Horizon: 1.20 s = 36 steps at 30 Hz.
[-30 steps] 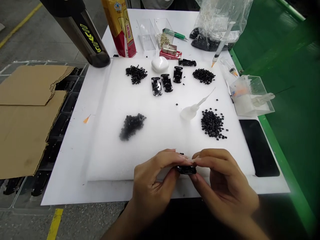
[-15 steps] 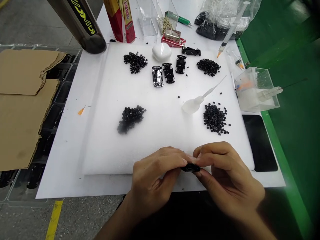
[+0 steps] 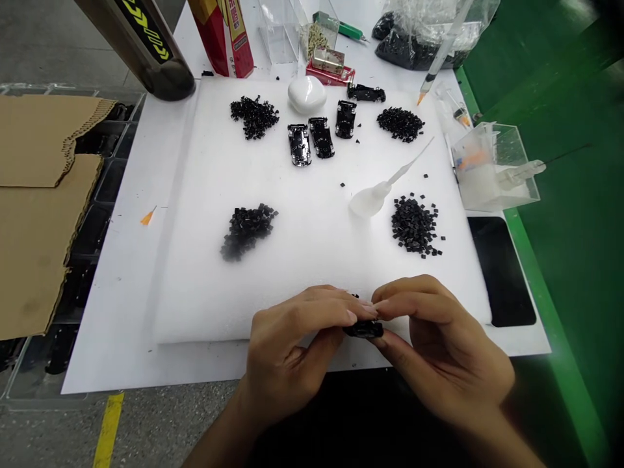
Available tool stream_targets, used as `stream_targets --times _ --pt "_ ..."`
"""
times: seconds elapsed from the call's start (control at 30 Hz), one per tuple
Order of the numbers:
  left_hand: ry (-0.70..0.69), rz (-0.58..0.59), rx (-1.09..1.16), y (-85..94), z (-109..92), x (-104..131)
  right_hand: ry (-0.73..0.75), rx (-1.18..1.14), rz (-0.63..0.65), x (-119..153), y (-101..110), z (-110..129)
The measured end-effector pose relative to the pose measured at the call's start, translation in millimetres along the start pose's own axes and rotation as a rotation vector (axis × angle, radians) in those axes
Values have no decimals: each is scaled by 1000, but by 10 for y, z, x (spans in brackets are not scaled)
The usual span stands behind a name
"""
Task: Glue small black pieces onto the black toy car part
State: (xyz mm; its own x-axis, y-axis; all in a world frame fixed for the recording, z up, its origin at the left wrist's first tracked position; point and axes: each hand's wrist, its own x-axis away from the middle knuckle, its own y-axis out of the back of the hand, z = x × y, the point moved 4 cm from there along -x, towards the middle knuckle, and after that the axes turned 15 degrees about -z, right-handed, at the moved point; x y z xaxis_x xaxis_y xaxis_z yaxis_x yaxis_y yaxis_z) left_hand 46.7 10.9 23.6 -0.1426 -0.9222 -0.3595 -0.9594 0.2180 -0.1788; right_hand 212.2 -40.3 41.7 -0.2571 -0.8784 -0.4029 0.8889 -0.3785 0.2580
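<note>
Near the front edge of the white foam pad [image 3: 302,260], both my hands pinch one small black toy car part [image 3: 363,329], much of it covered by fingers. My left hand [image 3: 297,344] grips its left side between thumb and fingers. At the other end, my right hand [image 3: 433,344] is closed on it with thumb below and fingertips on top. Similar black toy car chassis [image 3: 299,145] lie farther back on the pad. Small black square pieces form a right-hand pile [image 3: 414,224] and a left-hand pile [image 3: 248,227].
A white squeeze bottle [image 3: 369,200] with a thin spout rests on the pad. Farther back are tiny-part piles [image 3: 253,117], a white rounded object [image 3: 307,95] and a syringe [image 3: 439,58]. On the right are a clear box [image 3: 492,169] and a phone [image 3: 502,270]; cardboard [image 3: 39,260] lies left.
The whole view has shifted slightly. My right fingertips have moved a little along the black car part, and more of its near side shows. Both hands still hold it.
</note>
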Motion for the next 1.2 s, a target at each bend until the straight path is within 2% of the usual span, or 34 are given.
stream_targets --times 0.5,0.63,0.73,1.03,1.2 --pt "7 1 -29 -8 7 28 42 -13 40 6 -1 0" --pt "43 1 -15 -7 13 41 -19 -30 84 5 30 -9" --pt "66 14 -56 -1 18 48 -79 -16 142 -15 85 -15" --pt "-90 71 -190 -20 18 55 -63 163 442 -238 180 132" --pt "-90 93 -197 -24 31 50 49 304 546 -313 212 227"
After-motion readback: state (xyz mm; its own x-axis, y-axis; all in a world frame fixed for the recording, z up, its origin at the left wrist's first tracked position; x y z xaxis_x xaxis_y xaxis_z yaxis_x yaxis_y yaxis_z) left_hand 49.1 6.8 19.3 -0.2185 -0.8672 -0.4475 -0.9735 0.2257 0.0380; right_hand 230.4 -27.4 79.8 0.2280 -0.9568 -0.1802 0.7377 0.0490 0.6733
